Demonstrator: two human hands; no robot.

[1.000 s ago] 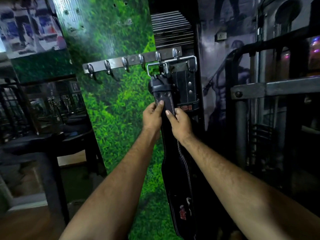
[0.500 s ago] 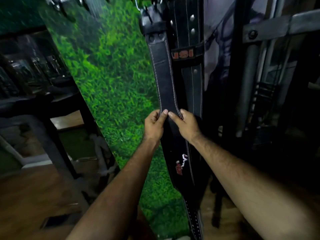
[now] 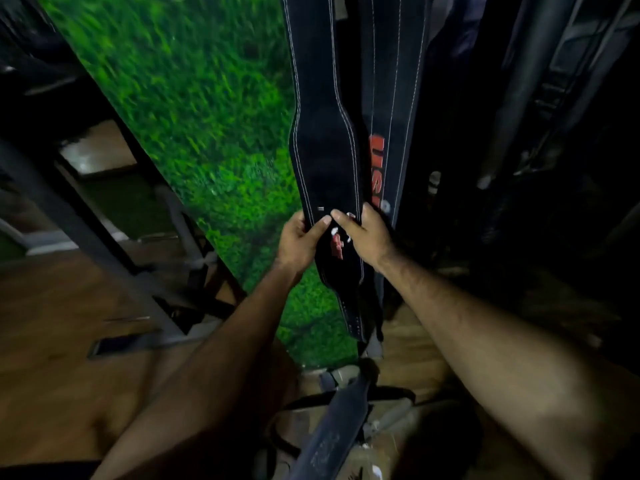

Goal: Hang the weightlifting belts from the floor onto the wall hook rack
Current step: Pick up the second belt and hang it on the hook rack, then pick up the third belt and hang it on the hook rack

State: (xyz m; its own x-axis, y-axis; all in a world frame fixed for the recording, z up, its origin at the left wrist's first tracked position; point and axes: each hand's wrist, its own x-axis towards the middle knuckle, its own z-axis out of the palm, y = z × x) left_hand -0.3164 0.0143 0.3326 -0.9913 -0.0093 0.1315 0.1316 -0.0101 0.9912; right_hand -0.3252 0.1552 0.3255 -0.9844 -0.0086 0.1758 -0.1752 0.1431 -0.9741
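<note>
A black belt (image 3: 323,161) hangs down a wall of green grass print (image 3: 194,109), a second belt (image 3: 388,116) with red lettering just beside it. The left hand (image 3: 299,242) and right hand (image 3: 369,239) have their fingers clamped on the first belt's wide part. Below, another belt (image 3: 332,434) lies on the wooden floor (image 3: 52,323). Dark gym frames (image 3: 540,98) stand right.

I count two black belts hanging, one (image 3: 323,161) left and one (image 3: 389,98) right. A third belt (image 3: 332,434) lies on the floor. Two hands: left (image 3: 299,242), right (image 3: 369,237).
</note>
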